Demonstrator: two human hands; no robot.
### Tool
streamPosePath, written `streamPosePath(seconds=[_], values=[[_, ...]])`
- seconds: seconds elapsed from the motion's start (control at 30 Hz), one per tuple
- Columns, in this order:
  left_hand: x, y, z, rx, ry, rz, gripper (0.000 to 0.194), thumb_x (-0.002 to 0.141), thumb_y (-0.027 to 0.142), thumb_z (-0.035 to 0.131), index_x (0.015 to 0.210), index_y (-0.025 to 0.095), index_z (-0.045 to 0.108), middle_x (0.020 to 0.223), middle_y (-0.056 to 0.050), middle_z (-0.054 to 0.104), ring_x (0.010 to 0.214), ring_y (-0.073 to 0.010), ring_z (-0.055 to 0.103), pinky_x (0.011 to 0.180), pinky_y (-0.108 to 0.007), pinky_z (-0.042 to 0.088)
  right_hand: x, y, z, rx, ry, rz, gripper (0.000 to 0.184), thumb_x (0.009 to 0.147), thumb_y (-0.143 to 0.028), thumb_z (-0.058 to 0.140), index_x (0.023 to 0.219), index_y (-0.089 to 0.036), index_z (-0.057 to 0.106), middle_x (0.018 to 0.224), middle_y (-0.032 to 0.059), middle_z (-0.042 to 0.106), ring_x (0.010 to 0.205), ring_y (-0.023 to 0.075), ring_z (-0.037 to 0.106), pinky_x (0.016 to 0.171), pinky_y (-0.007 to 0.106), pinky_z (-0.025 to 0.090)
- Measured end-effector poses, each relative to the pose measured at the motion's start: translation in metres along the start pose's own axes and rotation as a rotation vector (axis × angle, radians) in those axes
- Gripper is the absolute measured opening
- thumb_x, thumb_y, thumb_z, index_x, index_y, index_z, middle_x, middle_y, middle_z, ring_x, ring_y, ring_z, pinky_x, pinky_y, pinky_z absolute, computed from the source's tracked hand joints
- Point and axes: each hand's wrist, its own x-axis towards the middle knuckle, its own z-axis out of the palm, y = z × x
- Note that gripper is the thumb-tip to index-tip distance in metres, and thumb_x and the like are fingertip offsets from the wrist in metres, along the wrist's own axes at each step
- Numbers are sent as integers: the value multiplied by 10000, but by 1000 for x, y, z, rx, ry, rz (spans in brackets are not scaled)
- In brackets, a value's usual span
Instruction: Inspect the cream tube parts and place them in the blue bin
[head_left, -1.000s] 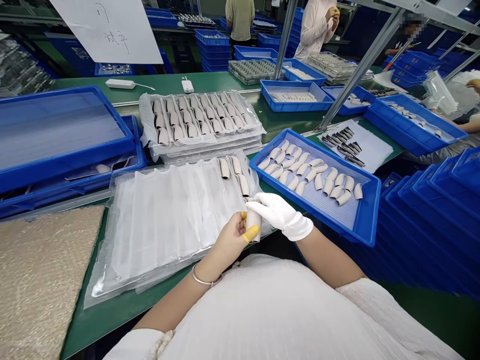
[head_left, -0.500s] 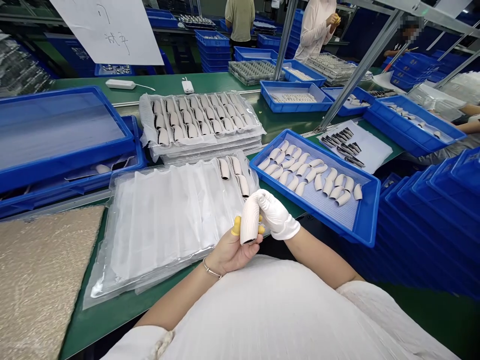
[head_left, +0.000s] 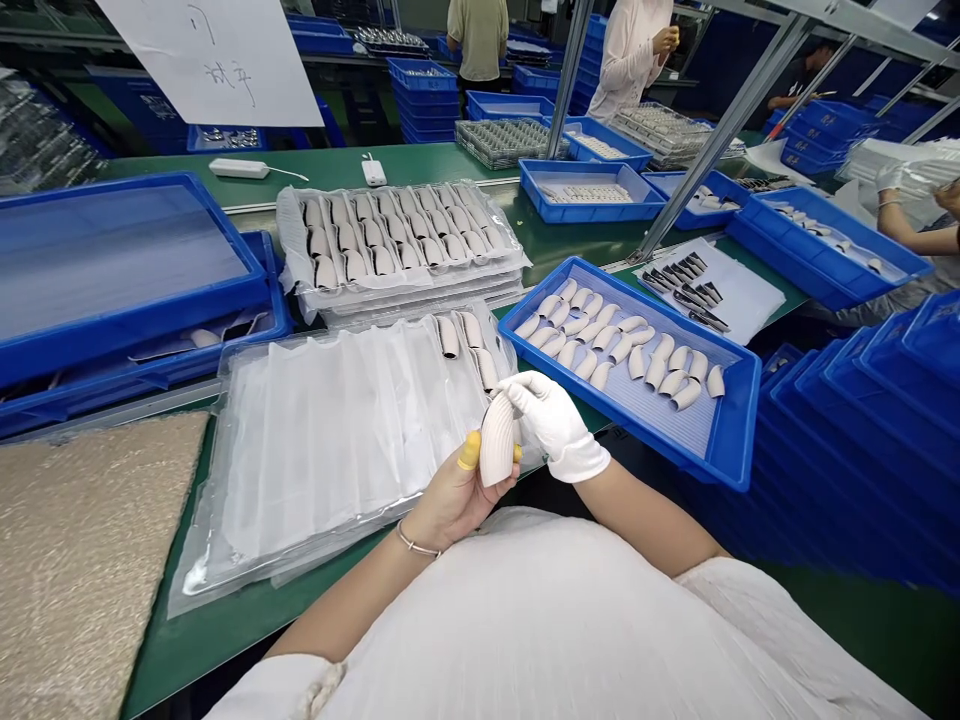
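Observation:
A cream-coloured, ribbed, curved shell piece (head_left: 497,442) is held upright in front of my body. My left hand (head_left: 466,492), with yellow finger cots, is closed around its lower part. My right hand (head_left: 553,420), in a white glove, pinches its top end. Just beyond lies a packing tray (head_left: 337,430) lined with white sheet, with a few like pieces in its far right corner. On the right, a blue bin (head_left: 731,440) holds several more of these pieces, lying loose.
A stack of filled packing trays (head_left: 412,290) stands behind. Blue bins (head_left: 112,290) sit at left beside a foam-like sheet (head_left: 90,540). Dark parts (head_left: 686,285) lie on white paper at right. A metal post (head_left: 720,140) slants up there. Co-workers stand farther back.
The shell piece has been turned and tilted, so its dark lower opening no longer shows. My right hand's fingers have shifted at its top. At far right, a co-worker's hands have come into view.

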Motion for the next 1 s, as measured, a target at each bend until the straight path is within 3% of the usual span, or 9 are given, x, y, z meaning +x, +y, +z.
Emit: streamPosePath(seconds=[0.17,0.27,0.33,0.47,0.57,0.63,0.77,1.0], values=[[-2,-1,0,53,18,15,571,688,617,802,981,136,703,886,-71,719,753,-147,676,724,-247,592,10,7,-6,30,119,72,429,898,-605,572,835,-186,642,811,45,671,745,169,633,675,281,499],[-2,0,4,104,42,61,553,693,616,803,969,149,696,897,-65,717,756,-155,666,740,-284,591,10,4,-8,43,112,88,370,879,-564,609,930,-198,632,954,57,694,841,175,662,736,293,528],[-2,2,7,142,69,95,536,693,612,806,954,160,684,908,-56,713,775,-155,654,749,-295,586,7,0,-7,-15,26,47,368,861,-492,661,1105,-219,620,1142,66,678,1003,190,660,886,338,538],[-3,6,13,190,103,143,488,711,581,811,922,171,652,894,-20,677,798,-134,623,796,-297,571,-3,-10,-10,-285,-108,-30,664,830,-423,725,1420,-254,474,1462,106,505,1294,243,543,1098,429,455],[-4,9,14,230,140,151,451,756,573,781,883,171,620,829,-1,650,758,-120,601,735,-261,551,-11,-17,-17,-528,-275,-234,943,739,-473,820,1530,-234,366,1606,152,303,1480,332,317,1204,509,309],[-4,10,13,238,158,153,467,763,590,765,893,170,610,814,-3,652,731,-121,596,666,-239,531,-14,-19,-22,-660,-388,-391,1025,697,-541,846,1541,-213,365,1627,181,245,1512,375,229,1226,546,229],[-1,10,9,196,146,135,465,780,594,745,921,164,638,791,-14,664,673,-124,591,596,-231,517,-14,-18,-29,-695,-436,-488,938,741,-574,810,1518,-231,414,1618,186,264,1502,374,257,1213,550,249],[0,9,6,61,95,-104,413,911,553,607,928,148,685,705,-32,672,598,-120,632,538,-200,532,-12,-12,-30,-549,-533,-261,731,829,-512,754,1460,-234,511,1532,133,402,1473,300,327,1229,473,262]])
